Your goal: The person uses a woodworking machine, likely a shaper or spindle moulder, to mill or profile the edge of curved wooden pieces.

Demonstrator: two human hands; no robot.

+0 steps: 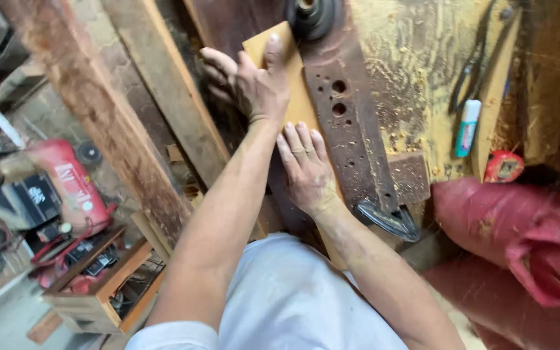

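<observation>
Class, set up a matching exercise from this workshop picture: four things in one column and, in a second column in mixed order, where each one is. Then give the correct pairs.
Things
1. left hand
2. right hand
3. red tank
4. white and teal tube

Places
A. on the sawdust-covered yellow bench top, at the right of the picture
B. flat on the near end of the tan board
C. down on the floor at the left of the picture
D. on the far end of the tan board, beside the black round part

Pairs: 1-D, 2-B, 3-C, 4-A
</observation>
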